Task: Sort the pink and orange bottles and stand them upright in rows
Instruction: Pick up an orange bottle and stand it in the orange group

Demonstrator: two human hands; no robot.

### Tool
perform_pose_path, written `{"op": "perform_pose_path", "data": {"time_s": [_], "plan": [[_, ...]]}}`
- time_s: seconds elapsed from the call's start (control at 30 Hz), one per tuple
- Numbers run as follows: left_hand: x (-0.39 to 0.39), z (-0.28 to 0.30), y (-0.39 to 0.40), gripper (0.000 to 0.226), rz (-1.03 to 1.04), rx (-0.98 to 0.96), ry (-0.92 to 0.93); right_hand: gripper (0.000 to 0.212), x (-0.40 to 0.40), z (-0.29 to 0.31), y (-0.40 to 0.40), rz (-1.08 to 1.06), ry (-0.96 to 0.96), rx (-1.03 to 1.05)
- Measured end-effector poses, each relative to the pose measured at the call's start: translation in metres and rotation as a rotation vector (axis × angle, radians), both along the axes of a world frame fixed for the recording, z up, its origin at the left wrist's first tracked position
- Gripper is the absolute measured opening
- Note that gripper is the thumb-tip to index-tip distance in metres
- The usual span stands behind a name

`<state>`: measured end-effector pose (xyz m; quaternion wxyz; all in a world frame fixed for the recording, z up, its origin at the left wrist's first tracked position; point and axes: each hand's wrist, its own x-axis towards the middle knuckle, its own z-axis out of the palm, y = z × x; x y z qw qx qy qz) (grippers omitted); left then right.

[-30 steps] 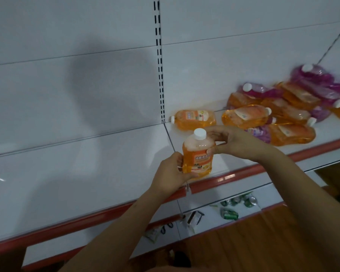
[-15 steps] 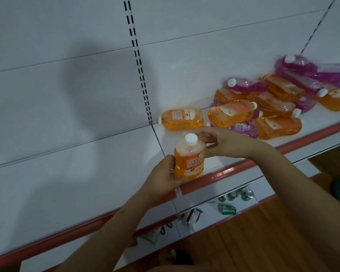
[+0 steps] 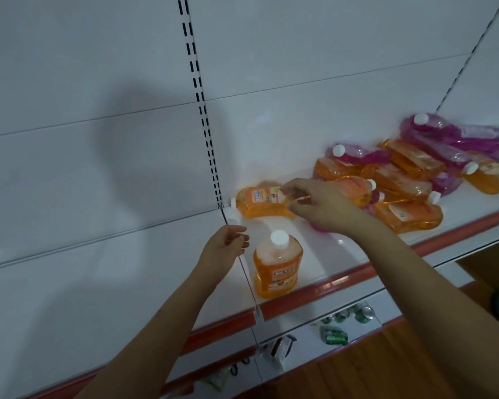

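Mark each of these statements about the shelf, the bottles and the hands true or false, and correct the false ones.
1. One orange plastic bottle with a white cap stands upright near the white shelf's red front edge. True.
2. The left hand grips that upright bottle. False: it is open beside it, not touching.
3. The right hand reaches to the orange bottle lying on its side by the back wall. True.
4. The pink bottles stand upright in a row. False: they lie in the heap with orange ones.
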<state>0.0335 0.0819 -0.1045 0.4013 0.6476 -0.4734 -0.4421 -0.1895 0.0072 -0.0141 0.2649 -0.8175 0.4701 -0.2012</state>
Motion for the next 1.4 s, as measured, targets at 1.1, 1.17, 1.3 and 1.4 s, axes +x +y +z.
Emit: {"op": "perform_pose_path", "data": {"time_s": [1.1, 1.17, 1.3, 1.4], "plan": [[0.003, 0.073, -0.037, 0.065, -0.127, -0.083, 0.092, 0.078, 0.063, 0.024, -0.050, -0.242, -0.105, 0.048], [-0.008, 0.091, -0.034, 0.062, -0.168, -0.143, 0.037, 0.071, 0.065, 0.044, -0.037, -0.301, -0.186, 0.056], [-0.026, 0.109, -0.031, 0.050, -0.056, -0.309, -0.166, 0.070, 0.060, 0.060, -0.013, -0.377, -0.337, 0.155], [-0.030, 0.114, -0.032, 0.040, -0.083, -0.332, -0.161, 0.073, 0.039, 0.068, -0.002, -0.344, -0.462, 0.208]]}}
